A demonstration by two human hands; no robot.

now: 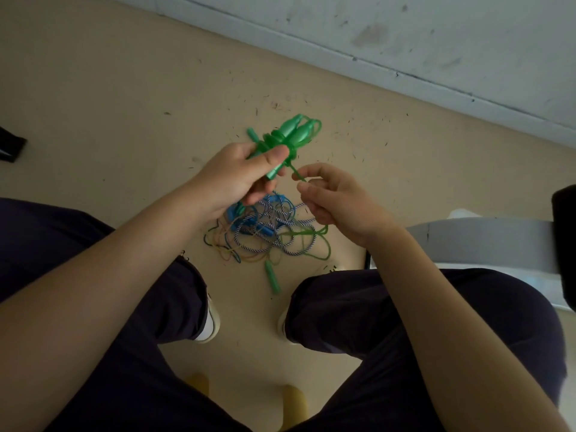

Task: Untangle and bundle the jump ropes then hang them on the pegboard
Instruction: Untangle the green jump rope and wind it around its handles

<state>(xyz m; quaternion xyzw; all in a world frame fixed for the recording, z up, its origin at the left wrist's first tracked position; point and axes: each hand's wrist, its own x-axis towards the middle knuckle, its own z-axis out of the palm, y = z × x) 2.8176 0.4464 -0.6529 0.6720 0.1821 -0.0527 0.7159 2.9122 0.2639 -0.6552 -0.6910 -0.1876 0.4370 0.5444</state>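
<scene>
L hand (246, 173) grips green rope bundle (293, 135), R hand (330, 198) pinches cord end

Dim, soft indoor light with a dull cast and no glare. Wide-angle bending curves the wall (405, 32) and forearms at the edges. The green jump rope (293, 132) looks slightly blurred.

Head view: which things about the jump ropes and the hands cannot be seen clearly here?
- Green bundle: lower part hidden by the left hand, which grips it.
- Green cord end: the right hand pinches it; fingers cover the tip.
- Rope pile on the floor: rope count unclear, strands overlap, hands cover the top.
- Pegboard: not in frame.
</scene>
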